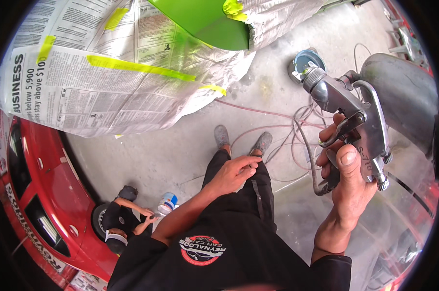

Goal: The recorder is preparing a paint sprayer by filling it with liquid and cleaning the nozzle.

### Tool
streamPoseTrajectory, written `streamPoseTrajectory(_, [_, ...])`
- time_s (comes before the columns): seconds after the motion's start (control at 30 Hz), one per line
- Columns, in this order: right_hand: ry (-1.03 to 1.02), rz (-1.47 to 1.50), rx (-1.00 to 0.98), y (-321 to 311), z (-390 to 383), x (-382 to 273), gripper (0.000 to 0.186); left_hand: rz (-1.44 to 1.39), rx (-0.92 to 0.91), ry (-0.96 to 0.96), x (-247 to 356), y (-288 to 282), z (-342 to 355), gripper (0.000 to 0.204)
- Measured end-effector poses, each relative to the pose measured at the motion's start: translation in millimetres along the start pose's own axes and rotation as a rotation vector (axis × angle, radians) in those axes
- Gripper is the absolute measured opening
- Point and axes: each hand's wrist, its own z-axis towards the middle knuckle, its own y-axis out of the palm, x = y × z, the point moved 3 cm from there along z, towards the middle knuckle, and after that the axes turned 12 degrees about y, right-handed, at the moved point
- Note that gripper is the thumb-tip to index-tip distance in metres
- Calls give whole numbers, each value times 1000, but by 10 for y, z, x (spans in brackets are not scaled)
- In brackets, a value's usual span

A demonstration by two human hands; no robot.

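Observation:
My right hand [348, 179] is wrapped round a metal spray gun [370, 121], its fingers by the trigger and the thumb raised along the body. A large grey cup [399, 97] is joined to the gun on the right. A dark air hose [303, 140] runs from the handle to the floor. In front of my thighs, my left hand [235, 173] has loosely bent fingers pointing right, and I see nothing in it. Ahead on the left, newspaper [141, 99] held with yellow tape [141, 68] covers a large shape around a bright green panel [205, 24].
A blue bucket [309, 60] stands on the concrete floor near coiled reddish hoses [302, 119]. At the lower left, another person [124, 218] crouches beside a red car [59, 189], next to a white and blue can [167, 202].

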Motion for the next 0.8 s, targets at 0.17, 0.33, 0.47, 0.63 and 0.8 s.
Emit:
streamPoseTrajectory(0.17, [2, 16, -14, 33, 41, -19, 77, -22, -3, -4, -2, -53, 14, 35])
streamPoseTrajectory(0.33, [31, 20, -27, 65, 55, 15, 75, -49, -15, -22, 16, -102, 29, 35])
streamPoseTrajectory(0.47, [-10, -2, 47, 79, 53, 44, 72, -25, -23, -14, 27, -155, 41, 35])
streamPoseTrajectory(0.63, [45, 37, 40, 32, 16, 87, 74, -39, -39, -38, 39, -194, 50, 35])
streamPoseTrajectory(0.8, [73, 33, -52, -14, -96, 109, 82, -34, -48, -28, 89, -208, 76, 35])
